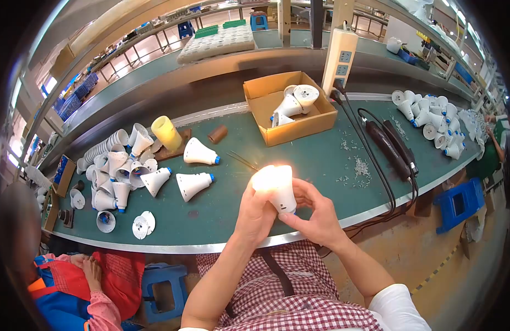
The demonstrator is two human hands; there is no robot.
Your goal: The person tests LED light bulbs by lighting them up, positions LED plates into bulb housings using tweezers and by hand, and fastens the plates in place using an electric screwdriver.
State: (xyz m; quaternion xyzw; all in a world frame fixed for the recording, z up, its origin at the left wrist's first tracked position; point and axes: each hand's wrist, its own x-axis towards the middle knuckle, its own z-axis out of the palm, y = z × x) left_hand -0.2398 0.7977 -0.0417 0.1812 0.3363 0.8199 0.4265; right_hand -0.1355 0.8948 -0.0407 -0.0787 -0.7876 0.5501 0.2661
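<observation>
A white light bulb [283, 199] is glowing brightly at its wide end, above the near edge of the green bench. My left hand [254, 215] closes round its left side. On the other side my right hand [320, 219] grips it, the thumb close to the narrow blue-tipped end. Glare washes out the bulb's top. Just behind the bulb lie metal tweezers [243, 160]. To the left rest two white bulb housings with blue tips, one nearer [193, 186] and one farther [199, 151].
A heap of bulb housings [119, 165] fills the bench's left side, beside a yellow roll [165, 132]. A cardboard box [293, 132] holds several bulb parts. Black corded tools [388, 149] and small loose pieces [361, 168] lie right. Another person's hands [88, 267] are at lower left.
</observation>
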